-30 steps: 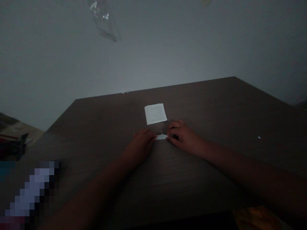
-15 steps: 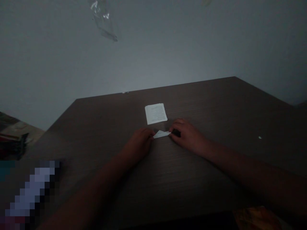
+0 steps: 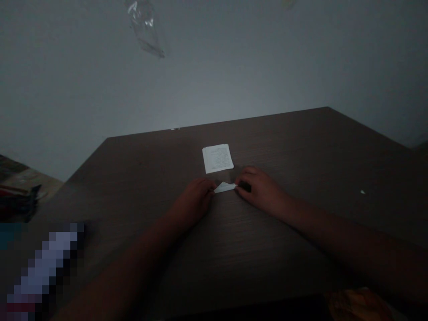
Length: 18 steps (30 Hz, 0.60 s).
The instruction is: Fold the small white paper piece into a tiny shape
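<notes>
A small folded white paper [image 3: 225,187] lies on the dark wooden table [image 3: 301,151], pinched at both ends. My left hand [image 3: 194,201] grips its left tip with curled fingers. My right hand [image 3: 261,189] grips its right tip, fingers closed. The paper's upper edge rises to a low point, like a flattened triangle. A square white sheet with faint print [image 3: 217,158] lies flat just behind the hands.
A clear plastic scrap [image 3: 144,26] hangs on the pale wall behind. A tiny white speck [image 3: 362,192] sits on the table at right. Dark clutter [image 3: 18,200] lies at far left, a blurred patch at lower left, an orange object [image 3: 357,305] at the bottom edge.
The paper between my fingers went from a flat strip to a raised triangular shape. My right hand shifted slightly back; both hands kept their pinch.
</notes>
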Each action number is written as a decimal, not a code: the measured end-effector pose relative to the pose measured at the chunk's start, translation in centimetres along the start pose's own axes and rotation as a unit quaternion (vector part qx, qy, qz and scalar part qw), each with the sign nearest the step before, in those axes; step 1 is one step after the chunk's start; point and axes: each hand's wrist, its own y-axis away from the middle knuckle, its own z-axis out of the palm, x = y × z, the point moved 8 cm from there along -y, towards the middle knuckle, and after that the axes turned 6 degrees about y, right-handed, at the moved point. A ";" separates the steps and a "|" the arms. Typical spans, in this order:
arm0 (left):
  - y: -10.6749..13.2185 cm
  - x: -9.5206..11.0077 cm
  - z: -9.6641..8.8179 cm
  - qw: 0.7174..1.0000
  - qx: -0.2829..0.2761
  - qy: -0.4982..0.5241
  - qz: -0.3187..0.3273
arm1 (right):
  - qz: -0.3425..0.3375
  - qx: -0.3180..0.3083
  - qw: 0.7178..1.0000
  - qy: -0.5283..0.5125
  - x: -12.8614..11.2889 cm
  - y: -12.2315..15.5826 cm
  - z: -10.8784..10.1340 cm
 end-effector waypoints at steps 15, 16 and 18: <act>0.0 0.2 0.1 0.999 0.024 0.020 -0.044 | -0.035 -0.032 0.999 -0.021 -0.9 -0.2 0.3; 0.1 0.3 0.1 0.999 0.022 0.024 -0.044 | -0.042 -0.030 0.998 -0.021 -1.0 -0.2 0.3; 0.1 0.5 0.0 0.998 0.021 0.029 -0.046 | -0.055 -0.030 0.998 -0.018 -1.2 -0.3 0.3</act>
